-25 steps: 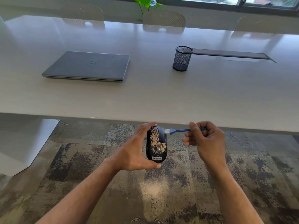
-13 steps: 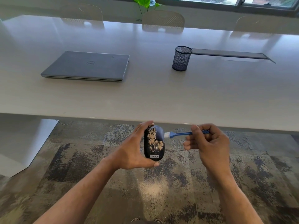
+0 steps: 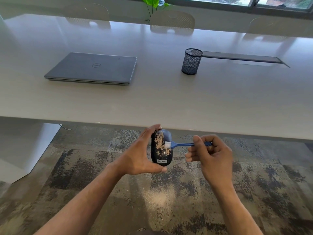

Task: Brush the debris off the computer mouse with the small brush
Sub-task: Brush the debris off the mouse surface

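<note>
Mouse [image 3: 161,148] and brush have finally met: a second ago the white bristles hung off the mouse's right edge, clear of the shell, and now the bristle head [image 3: 168,144] lies on the mouse's top surface, just right of its middle line. That is the change that matters, since it reads as the start of a working stroke rather than an approach.

The mouse is held in the air in front of the near edge of the table [image 3: 169,106], above the patterned floor [image 3: 101,167], long axis running away from the person and the branded end nearest them. The left hand [image 3: 140,155] grips it from the mouse's left side, fingers curled over the far end and thumb tucked under the near end. The right hand [image 3: 211,155], to the right of the mouse, pinches the blue handle of the small brush [image 3: 183,145] with the remaining fingers curled loosely below it.

Tan debris [image 3: 160,143] is thick over the mouse's left half and centre, while the strip right of the bristles looks darker and cleaner. Most of the brushing seems yet to be done. Loosened grit should fall to the floor, not the table.

Beyond the mouse, on the table, lie a closed laptop [image 3: 91,68] to the far left and a mesh pen cup [image 3: 191,62] to the far right.
</note>
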Tool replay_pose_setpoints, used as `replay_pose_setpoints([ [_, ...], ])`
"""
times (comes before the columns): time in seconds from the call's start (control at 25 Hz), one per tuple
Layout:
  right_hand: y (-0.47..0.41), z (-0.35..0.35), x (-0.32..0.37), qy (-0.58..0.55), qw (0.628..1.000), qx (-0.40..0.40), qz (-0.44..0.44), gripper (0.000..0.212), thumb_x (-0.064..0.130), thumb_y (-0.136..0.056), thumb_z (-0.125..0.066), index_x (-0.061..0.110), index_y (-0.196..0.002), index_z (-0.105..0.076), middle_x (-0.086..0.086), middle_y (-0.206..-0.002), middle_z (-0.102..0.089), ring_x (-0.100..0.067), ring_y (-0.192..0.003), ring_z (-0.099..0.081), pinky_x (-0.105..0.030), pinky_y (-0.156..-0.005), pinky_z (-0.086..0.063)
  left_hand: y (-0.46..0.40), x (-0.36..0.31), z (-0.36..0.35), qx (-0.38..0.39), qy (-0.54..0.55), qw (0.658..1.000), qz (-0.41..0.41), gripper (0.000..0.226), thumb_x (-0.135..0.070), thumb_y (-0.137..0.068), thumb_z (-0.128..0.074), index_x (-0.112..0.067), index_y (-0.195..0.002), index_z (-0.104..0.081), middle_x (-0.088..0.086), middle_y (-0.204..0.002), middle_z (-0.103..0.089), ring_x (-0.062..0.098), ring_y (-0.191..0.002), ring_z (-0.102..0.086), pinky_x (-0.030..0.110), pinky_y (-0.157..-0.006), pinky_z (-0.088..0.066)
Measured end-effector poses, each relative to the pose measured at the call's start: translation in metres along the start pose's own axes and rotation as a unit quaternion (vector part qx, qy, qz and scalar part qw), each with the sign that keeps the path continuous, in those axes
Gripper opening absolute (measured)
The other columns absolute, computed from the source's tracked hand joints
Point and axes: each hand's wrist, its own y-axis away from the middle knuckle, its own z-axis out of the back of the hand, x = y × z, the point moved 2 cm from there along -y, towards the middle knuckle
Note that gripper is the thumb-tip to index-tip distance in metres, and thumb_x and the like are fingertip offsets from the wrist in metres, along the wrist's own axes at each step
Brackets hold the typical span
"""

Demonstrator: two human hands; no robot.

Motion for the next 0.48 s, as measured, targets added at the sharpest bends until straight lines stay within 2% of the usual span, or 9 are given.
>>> replay_pose_setpoints([
  [0.12,0.0,0.012,-0.001,0.003,1.0,-0.03,-0.003,0.02,0.034,-0.087,-0.066,0.014,-0.09,-0.066,-0.008,-0.069,-0.076,-0.023,-0.056,-0.074,-0.031,-0.053,-0.063,0.0,0.0,0.001,-0.002,0.003,1.0,0.004,0.12,-0.059,-0.055,-0.086,-0.049,-0.148,-0.012,-0.035,-0.141,-0.026,0.002,-0.134,-0.036,0.019,-0.109,-0.027],
  [0.2,-0.002,0.018,0.0,-0.002,0.999,-0.041,-0.002,0.02,0.035,-0.088,-0.066,0.015,-0.091,-0.067,-0.009,-0.07,-0.076,-0.024,-0.057,-0.075,-0.031,-0.052,-0.062,0.0,0.0,0.001,-0.004,0.004,1.0,0.007,0.12,-0.06,-0.055,-0.086,-0.047,-0.149,-0.013,-0.028,-0.143,-0.029,0.006,-0.134,-0.037,0.026,-0.113,-0.03],
  [0.32,-0.002,0.009,-0.001,-0.003,1.0,-0.012,0.004,0.022,0.036,-0.087,-0.065,0.015,-0.091,-0.066,-0.007,-0.071,-0.076,-0.022,-0.056,-0.075,-0.026,-0.052,-0.061,-0.002,-0.001,-0.001,0.0,0.002,1.0,0.009,0.122,-0.059,-0.055,-0.087,-0.041,-0.151,-0.014,-0.012,-0.15,-0.033,0.012,-0.138,-0.039,0.037,-0.118,-0.03],
  [0.48,0.001,0.011,-0.002,0.003,1.0,-0.011,0.003,0.02,0.034,-0.086,-0.066,0.015,-0.09,-0.067,-0.007,-0.069,-0.075,-0.022,-0.055,-0.074,-0.029,-0.051,-0.062,-0.003,-0.001,0.0,0.002,-0.001,1.0,0.01,0.124,-0.058,-0.055,-0.087,-0.039,-0.153,-0.013,-0.011,-0.151,-0.033,0.01,-0.139,-0.038,0.039,-0.12,-0.03],
])
